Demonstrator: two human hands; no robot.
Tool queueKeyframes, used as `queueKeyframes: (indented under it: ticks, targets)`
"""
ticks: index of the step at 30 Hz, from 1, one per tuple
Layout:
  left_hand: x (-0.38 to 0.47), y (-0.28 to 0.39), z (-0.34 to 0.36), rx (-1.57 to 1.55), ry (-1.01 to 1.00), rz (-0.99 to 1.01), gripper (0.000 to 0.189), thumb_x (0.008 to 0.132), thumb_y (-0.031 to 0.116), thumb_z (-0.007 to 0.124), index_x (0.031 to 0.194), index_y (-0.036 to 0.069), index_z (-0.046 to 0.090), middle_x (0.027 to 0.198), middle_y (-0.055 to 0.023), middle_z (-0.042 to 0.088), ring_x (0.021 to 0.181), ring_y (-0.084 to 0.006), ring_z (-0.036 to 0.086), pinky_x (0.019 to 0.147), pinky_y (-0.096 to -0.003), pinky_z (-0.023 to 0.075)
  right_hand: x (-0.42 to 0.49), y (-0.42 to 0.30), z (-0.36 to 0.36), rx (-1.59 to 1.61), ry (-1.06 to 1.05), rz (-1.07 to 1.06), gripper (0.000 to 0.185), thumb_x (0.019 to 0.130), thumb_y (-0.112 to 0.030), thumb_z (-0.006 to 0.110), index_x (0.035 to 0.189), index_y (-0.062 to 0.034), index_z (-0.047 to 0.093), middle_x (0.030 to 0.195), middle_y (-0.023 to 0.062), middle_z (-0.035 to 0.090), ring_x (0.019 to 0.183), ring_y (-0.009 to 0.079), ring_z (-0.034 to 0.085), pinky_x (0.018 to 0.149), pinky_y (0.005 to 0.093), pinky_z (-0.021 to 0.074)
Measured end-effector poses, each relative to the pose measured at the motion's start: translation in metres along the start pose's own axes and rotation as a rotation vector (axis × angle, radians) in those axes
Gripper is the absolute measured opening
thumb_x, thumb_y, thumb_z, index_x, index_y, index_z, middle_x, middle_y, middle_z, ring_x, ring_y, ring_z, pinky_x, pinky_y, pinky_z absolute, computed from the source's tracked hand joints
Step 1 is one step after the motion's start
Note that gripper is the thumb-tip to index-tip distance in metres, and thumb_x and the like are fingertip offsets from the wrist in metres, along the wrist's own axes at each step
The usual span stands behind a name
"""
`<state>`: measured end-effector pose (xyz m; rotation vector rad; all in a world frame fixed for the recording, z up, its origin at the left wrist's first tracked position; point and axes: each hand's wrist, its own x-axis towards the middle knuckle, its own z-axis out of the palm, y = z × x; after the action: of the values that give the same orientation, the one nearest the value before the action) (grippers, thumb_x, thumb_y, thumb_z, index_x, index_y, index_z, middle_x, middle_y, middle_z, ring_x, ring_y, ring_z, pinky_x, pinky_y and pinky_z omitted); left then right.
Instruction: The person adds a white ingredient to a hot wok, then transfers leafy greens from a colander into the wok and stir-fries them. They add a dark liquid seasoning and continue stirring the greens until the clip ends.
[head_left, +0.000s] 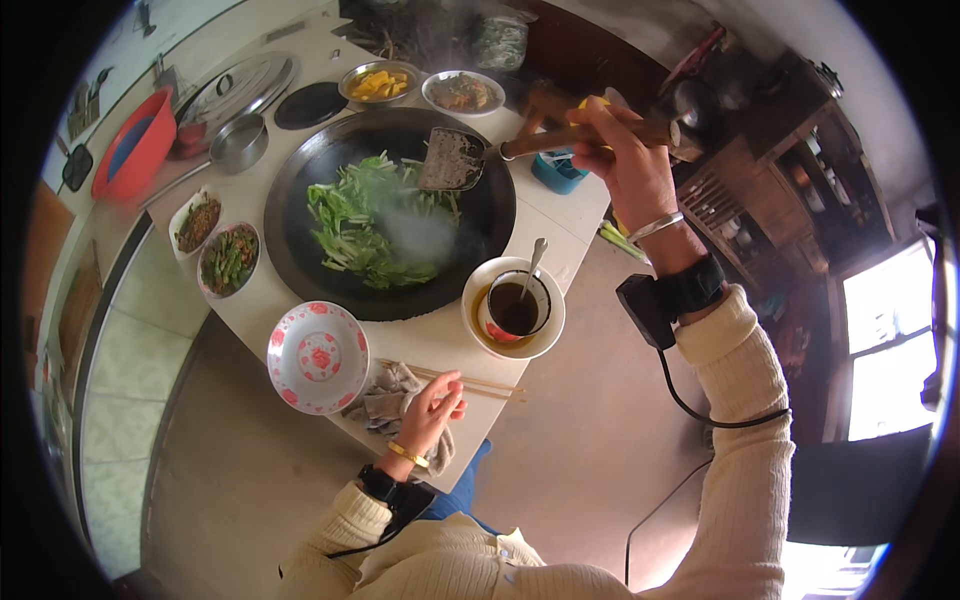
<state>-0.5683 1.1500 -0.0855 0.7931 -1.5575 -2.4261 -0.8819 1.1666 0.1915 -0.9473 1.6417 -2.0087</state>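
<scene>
Chopped leafy greens (367, 217) lie steaming in a large dark wok (289, 255) set into the tiled counter. My right hand (626, 161) grips the wooden handle of a metal wok spatula (452, 159), whose blade is over the greens at the wok's right side. My left hand (433, 416) rests by the counter's front edge, fingers loosely bent, above a crumpled cloth (390, 394) and near a pair of chopsticks (487, 385). Left of it stands an empty bowl with red flowers (319, 358). An enamel cup (517, 307) of dark liquid with a spoon sits inside a white bowl (474, 281) holding oily liquid.
Two filled dishes, one of yellow pieces (380, 81) and one of mixed food (463, 91), stand behind the wok. At left are a dish of green beans (229, 259), a brown-topped dish (197, 222), a metal ladle (238, 142), a lid (247, 94) and a red basin (146, 142).
</scene>
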Motion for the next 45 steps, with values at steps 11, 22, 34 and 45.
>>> queueKeyframes:
  ticks: [11,22,34,45]
  targets:
    - [0.103,-0.032,0.080,-0.356,0.345,-0.152,0.081,0.093,0.006,0.055,0.154,0.029,0.007,0.127,-0.0089,0.054,0.104,-0.0212,0.061,0.084,-0.0408,0.0566,0.134,0.052,-0.064,0.045,-0.122,0.220,0.024,0.094,-0.022,0.063,0.085,0.0000,0.059,0.103,0.0176,0.068,0.065,0.0133,0.063,0.060,0.0245,0.0584]
    - [0.134,-0.027,0.149,-0.517,0.752,-0.042,0.064,0.081,-0.003,0.049,0.143,0.011,0.038,0.117,-0.0115,0.059,0.100,-0.0270,0.065,0.082,-0.0445,0.0591,0.252,0.126,-0.101,0.154,-0.449,0.361,0.028,0.091,-0.026,0.068,0.098,0.0007,0.064,0.092,0.0093,0.069,0.063,0.0126,0.063,0.055,0.0236,0.0555]
    - [0.126,-0.038,0.201,-0.742,1.089,0.178,0.064,0.077,-0.004,0.050,0.140,0.008,0.040,0.116,-0.0101,0.060,0.094,-0.0240,0.067,0.071,-0.0367,0.0610,0.302,0.214,-0.014,-0.135,-0.887,0.780,0.045,0.079,-0.041,0.079,0.086,-0.0006,0.061,0.081,0.0116,0.066,0.065,0.0236,0.068,0.062,0.0340,0.0631]
    - [0.117,-0.058,0.196,-0.854,1.223,0.216,0.062,0.080,-0.003,0.050,0.140,0.009,0.040,0.113,-0.0087,0.062,0.089,-0.0212,0.068,0.068,-0.0341,0.0605,0.181,0.322,0.082,0.302,-0.517,0.729,0.028,0.092,-0.027,0.066,0.079,-0.0030,0.058,0.086,0.0158,0.068,0.067,0.0267,0.070,0.059,0.0360,0.0623]
